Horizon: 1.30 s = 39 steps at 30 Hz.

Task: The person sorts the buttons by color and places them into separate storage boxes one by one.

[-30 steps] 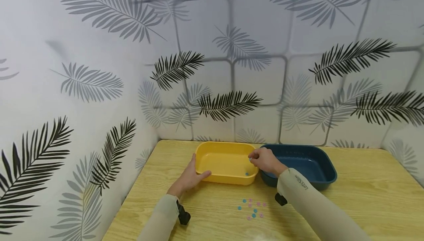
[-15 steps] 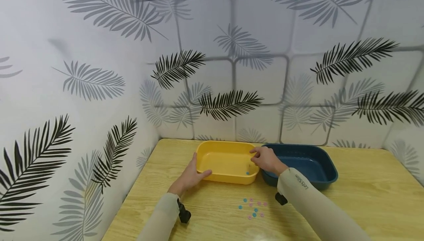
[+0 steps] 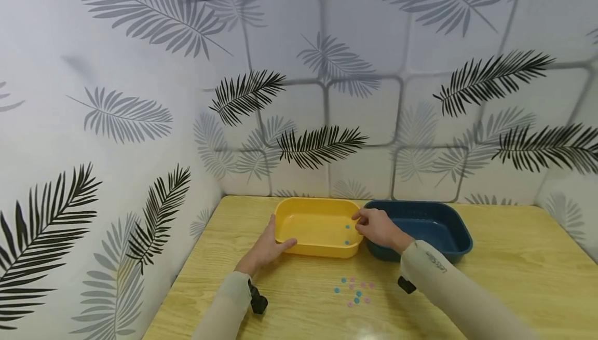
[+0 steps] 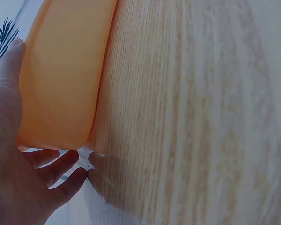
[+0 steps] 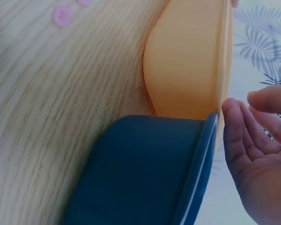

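My left hand (image 3: 270, 246) holds the left front corner of a yellow plastic basin (image 3: 303, 250), thumb along the front rim and fingers round the end. In the left wrist view the fingertips lie against the basin's end wall. Over the basin's right end hovers my right hand (image 3: 377, 226), its fingers loosely bent with nothing between them. Near those fingers, inside the basin, are a blue button (image 3: 348, 227) and, closer to the front wall, another blue button (image 3: 347, 242). The right wrist view shows the thumb apart from the fingers.
A dark blue basin (image 3: 460, 250) stands against the yellow one's right side, partly under my right forearm. Several small buttons lie loose on the wooden table (image 3: 299, 298) in front, among them a blue button (image 3: 337, 290) and a pink button (image 3: 350, 304). A patterned wall rises behind.
The blue button that my right fingers pinched a second ago has dropped into the yellow basin. My right fingers have loosened; my left hand keeps its place on the basin.
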{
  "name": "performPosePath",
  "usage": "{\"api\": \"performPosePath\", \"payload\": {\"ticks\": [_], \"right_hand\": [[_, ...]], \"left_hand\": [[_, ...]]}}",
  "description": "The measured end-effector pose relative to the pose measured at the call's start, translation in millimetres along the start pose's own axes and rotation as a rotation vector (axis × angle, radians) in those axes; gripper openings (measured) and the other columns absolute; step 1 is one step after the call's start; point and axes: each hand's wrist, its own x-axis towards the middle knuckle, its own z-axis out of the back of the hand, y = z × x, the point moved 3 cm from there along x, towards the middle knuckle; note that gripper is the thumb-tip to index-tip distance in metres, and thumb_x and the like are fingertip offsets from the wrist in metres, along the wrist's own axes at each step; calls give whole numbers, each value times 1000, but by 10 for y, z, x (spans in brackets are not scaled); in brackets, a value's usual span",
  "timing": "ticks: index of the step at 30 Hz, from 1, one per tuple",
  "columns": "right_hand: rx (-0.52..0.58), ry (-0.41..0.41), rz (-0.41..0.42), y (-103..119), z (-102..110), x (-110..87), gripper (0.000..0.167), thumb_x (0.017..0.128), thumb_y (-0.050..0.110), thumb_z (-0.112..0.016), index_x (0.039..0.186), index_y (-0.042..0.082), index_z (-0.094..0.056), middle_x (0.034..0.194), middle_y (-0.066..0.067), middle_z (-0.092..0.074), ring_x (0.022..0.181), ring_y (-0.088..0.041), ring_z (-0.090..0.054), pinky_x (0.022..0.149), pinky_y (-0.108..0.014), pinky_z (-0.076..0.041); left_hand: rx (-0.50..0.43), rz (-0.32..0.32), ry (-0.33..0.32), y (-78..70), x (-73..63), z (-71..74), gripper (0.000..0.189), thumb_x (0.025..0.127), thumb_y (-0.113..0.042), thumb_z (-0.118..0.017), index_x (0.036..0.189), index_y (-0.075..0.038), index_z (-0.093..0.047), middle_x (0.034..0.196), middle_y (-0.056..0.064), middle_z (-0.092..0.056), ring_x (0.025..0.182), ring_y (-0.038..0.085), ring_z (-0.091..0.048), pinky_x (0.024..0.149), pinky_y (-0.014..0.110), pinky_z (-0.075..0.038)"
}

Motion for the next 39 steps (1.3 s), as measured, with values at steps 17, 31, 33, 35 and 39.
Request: {"api": "performPosePath", "payload": {"ticks": [17,31,33,35,39], "right_hand": [[-26,196,285,153,-104,-561,6,90,12,-64,90,13,-69,71,10,-53,61,-5,-45,58,-24,-44],[-42,304,337,-69,-405,-799,3,84,15,-72,87,14,-72,71,6,-51,60,-1,-39,54,-19,-38],[-48,299,335,-76,-427,-806,3,83,14,-72,86,14,-72,73,7,-52,61,-1,-41,54,-19,-39],[-63,300,330,-78,-443,-812,4,81,15,-73,86,14,-72,75,9,-53,63,-1,-43,56,-20,-40],[-99,301,307,-108,-492,-831,9,79,18,-75,86,15,-72,76,11,-52,67,-2,-45,60,-20,-41]], "left_hand": [[25,-6,-12,20,13,30,110,82,-54,-66,152,-8,6,157,17,-6,141,33,-13,111,49,-15],[23,15,-16,17,-1,9,108,83,-53,-66,152,-10,6,157,16,-6,141,33,-14,112,49,-15],[25,8,-17,15,1,2,108,83,-52,-66,152,-9,5,157,17,-6,141,34,-14,111,49,-15],[23,7,-15,4,-3,-1,108,83,-52,-66,152,-8,5,156,17,-6,141,34,-14,111,50,-15],[20,6,-11,-23,-15,-4,109,83,-53,-66,152,-8,5,156,18,-6,141,35,-14,111,51,-15]]}}
